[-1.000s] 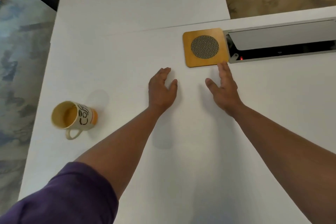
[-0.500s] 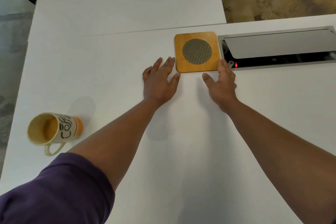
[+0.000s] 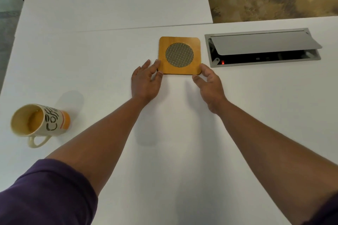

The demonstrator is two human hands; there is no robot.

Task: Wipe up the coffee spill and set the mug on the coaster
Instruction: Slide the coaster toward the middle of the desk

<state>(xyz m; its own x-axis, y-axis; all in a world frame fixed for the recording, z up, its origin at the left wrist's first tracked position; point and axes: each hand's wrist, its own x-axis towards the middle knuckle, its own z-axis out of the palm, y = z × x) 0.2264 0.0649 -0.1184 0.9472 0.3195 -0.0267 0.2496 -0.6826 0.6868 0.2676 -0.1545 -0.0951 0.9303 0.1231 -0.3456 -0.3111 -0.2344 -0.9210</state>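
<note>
Both hands have reached the wooden coaster [image 3: 179, 55]: left hand [image 3: 145, 82] pinches its near-left corner, right hand [image 3: 209, 83] touches its near-right corner with loosely curled fingers. Mug [image 3: 39, 123] stands far left, apart.

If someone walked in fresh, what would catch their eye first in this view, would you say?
Probably the wooden coaster at the centre of the white table, with the left hand and the right hand touching its near corners. Next, the mug far to the left, and the open cable hatch right of the coaster.
</note>
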